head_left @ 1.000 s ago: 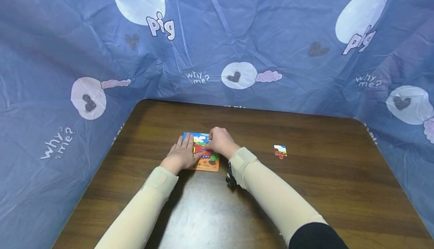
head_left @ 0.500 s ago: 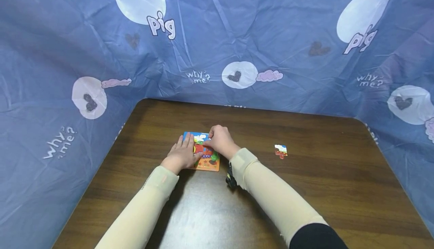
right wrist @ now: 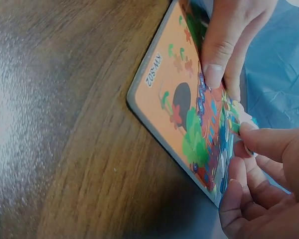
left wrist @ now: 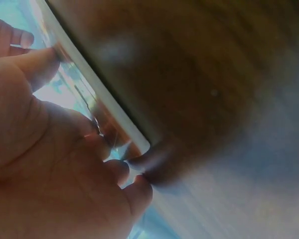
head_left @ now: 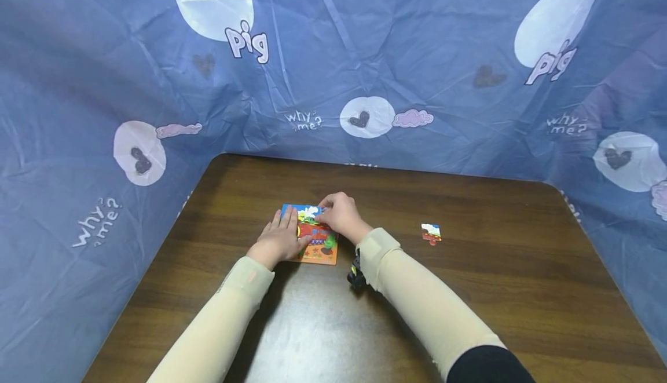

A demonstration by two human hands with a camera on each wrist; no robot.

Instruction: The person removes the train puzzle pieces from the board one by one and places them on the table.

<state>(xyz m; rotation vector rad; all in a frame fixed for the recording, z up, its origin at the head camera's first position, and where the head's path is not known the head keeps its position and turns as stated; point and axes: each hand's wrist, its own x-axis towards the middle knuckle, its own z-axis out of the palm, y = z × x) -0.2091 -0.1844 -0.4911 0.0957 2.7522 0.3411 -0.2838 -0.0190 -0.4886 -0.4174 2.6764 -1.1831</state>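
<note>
A colourful jigsaw puzzle board (head_left: pixel 325 256) with an orange lower part and blue upper edge lies flat on the table. My left hand (head_left: pixel 278 238) rests on its left side, fingers fairly straight and thumb pointing across the picture. At the board's upper right is my right hand (head_left: pixel 341 216). In the right wrist view, the right thumb and a finger pinch a small puzzle piece (right wrist: pixel 235 124) at the board's surface; most of it is hidden by the fingers. In the left wrist view, the board's pale edge (left wrist: pixel 104 99) runs beside the left hand.
A loose puzzle piece (head_left: pixel 431 232), white, blue and red, lies on the brown wooden table (head_left: pixel 495 267) to the right of the board. A blue printed cloth (head_left: pixel 443 53) hangs behind and beside the table.
My right hand has shifted slightly up and right over the board, showing a little more of the picture. The left hand and the loose piece have stayed in place.
</note>
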